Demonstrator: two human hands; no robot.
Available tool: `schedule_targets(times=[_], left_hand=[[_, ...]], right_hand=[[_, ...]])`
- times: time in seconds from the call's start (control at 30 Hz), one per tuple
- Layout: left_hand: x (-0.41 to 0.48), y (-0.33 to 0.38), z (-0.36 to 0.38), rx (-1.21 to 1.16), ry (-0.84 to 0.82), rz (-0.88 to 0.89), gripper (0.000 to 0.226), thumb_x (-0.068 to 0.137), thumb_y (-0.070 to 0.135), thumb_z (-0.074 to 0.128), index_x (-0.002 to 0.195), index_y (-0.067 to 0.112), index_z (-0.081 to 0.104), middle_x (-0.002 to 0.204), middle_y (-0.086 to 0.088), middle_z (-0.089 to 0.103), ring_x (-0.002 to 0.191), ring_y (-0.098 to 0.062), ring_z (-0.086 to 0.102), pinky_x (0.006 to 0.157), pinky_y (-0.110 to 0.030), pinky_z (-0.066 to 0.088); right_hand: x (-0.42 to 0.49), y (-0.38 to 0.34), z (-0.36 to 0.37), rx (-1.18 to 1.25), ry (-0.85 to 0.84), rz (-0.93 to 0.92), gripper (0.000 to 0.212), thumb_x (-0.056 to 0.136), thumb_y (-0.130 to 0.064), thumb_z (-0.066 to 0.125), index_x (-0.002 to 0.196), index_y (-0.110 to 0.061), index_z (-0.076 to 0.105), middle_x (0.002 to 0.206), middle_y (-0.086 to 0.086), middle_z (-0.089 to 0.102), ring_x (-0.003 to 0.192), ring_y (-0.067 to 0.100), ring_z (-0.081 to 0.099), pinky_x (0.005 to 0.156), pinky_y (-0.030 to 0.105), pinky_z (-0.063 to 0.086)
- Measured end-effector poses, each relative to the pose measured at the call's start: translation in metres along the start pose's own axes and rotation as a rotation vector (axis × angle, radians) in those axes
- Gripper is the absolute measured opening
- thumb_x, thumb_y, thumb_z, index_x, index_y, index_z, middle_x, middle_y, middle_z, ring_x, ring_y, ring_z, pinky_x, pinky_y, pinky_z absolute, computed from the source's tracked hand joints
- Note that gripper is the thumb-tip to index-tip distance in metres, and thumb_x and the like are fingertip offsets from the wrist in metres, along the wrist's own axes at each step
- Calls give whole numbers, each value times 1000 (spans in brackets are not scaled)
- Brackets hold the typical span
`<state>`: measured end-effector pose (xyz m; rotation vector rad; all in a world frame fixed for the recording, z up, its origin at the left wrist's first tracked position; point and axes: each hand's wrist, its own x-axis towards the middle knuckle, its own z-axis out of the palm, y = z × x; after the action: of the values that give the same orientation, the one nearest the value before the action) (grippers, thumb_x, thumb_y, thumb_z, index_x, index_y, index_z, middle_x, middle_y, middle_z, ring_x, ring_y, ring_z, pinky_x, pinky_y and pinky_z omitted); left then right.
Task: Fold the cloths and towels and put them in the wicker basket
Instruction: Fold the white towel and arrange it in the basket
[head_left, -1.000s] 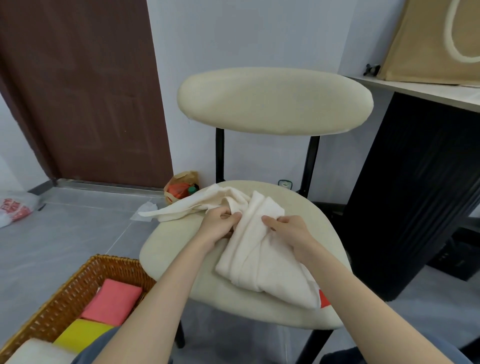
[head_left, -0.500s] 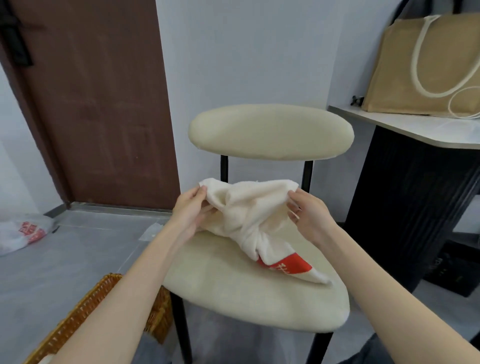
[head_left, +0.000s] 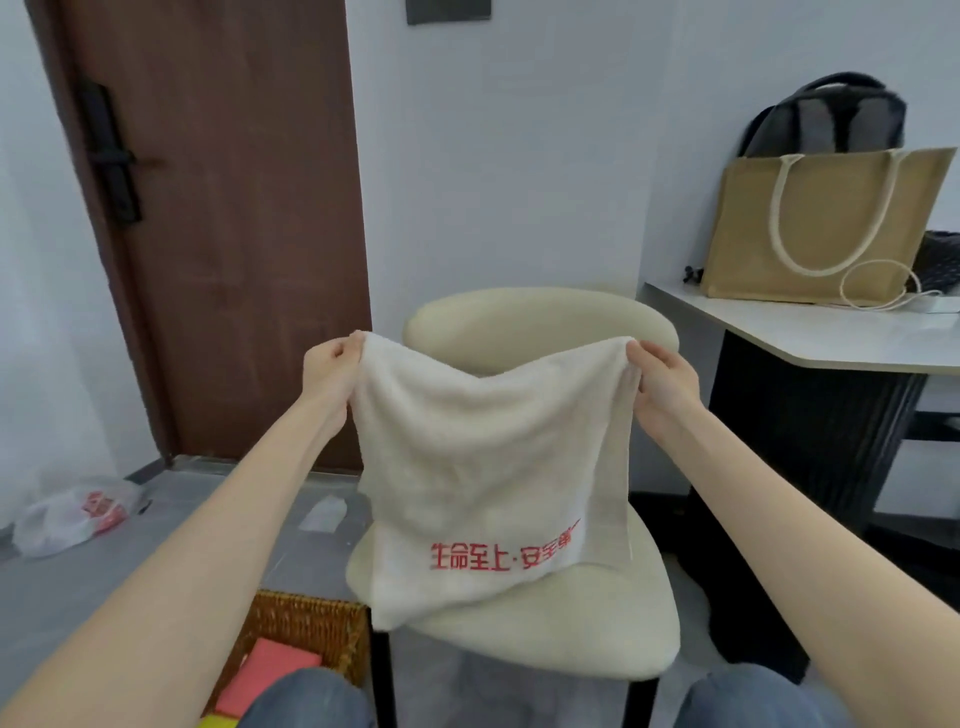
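A cream towel (head_left: 488, 457) with red printed characters near its lower edge hangs spread out in front of me. My left hand (head_left: 332, 369) pinches its upper left corner and my right hand (head_left: 660, 379) pinches its upper right corner. The towel's bottom edge rests on the seat of a cream chair (head_left: 597, 623). The wicker basket (head_left: 306, 623) stands on the floor at the chair's lower left, with a folded pink cloth (head_left: 270, 670) and a yellow one (head_left: 221, 721) inside.
A brown door (head_left: 223, 208) fills the wall at left. A white plastic bag (head_left: 72, 514) lies on the grey floor. At right a white-topped table (head_left: 831, 332) carries a tan tote bag (head_left: 826, 223) and a dark backpack (head_left: 826, 114). My knees show at the bottom.
The towel went from bunched on the chair seat to lifted and spread wide between both hands. My view rose, so the basket sits lower in the picture.
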<state>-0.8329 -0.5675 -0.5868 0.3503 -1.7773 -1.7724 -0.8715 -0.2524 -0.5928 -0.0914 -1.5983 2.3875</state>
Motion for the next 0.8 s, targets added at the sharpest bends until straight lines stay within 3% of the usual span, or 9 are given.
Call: schedule_targets(times=[0.07,0.13,0.2,0.3,0.43,0.57,0.63,0.7,0.8], left_hand=[[-1,9,-3,-45,-6,-10,29,97,26,50,69,20,53,79,-3,52,75,-15,49,69,-27,40],[-6,18,-7,-137,-97,-16,18,97,17,52,83,14,62,75,1,55,66,-9,54,61,-20,45],[-9,22,-11,-90,-183,35,15,94,4,52,103,8,65,73,2,52,63,-7,53,57,-15,48],[-12,21,-13,59,-122,153,26,92,-2,52,114,0,65,74,-3,51,69,-10,49,66,-18,47],[-25,20,-4,80,-146,101,29,96,18,54,124,14,62,118,-2,64,101,-13,58,85,-25,45],[-32,9,6,10,-373,-198,53,88,51,56,137,37,42,119,6,56,116,-18,51,99,-42,42],[-30,-7,10,-1,-482,-180,80,84,39,68,144,51,18,134,6,51,118,-19,54,93,-42,48],[-28,-23,13,11,-513,-113,100,74,29,79,142,55,11,142,5,44,119,-20,55,93,-45,50],[-27,-37,20,82,-428,38,85,84,16,66,145,42,14,144,4,42,122,-19,51,98,-45,47]], right_hand=[[-4,-8,-3,-9,46,-35,24,86,-16,68,108,-19,60,113,4,64,101,19,62,85,31,53],[-10,-16,-6,33,52,-75,22,87,-11,66,107,-19,60,106,0,66,97,14,64,75,22,51],[-16,-22,-9,29,50,-126,24,86,-9,66,107,-20,62,104,-1,68,95,11,65,77,20,53],[-23,-25,-14,39,9,-161,27,84,-10,69,106,-25,64,109,0,68,98,14,65,88,29,54],[-32,-21,-19,88,-85,-130,30,85,-14,70,109,-30,62,111,-3,69,83,9,64,76,26,54],[-35,-16,-19,39,-92,-110,29,83,-22,73,106,-38,65,111,-7,69,102,10,65,87,30,53],[-37,-14,-18,28,-75,-104,24,83,-24,73,101,-37,66,107,-6,69,101,13,65,86,30,53],[-37,-12,-18,4,-53,-94,20,81,-24,74,97,-31,65,103,-3,67,91,15,65,75,30,55],[-32,-9,-21,23,-98,56,22,80,-19,76,91,-17,57,85,3,63,70,17,60,60,28,50]])
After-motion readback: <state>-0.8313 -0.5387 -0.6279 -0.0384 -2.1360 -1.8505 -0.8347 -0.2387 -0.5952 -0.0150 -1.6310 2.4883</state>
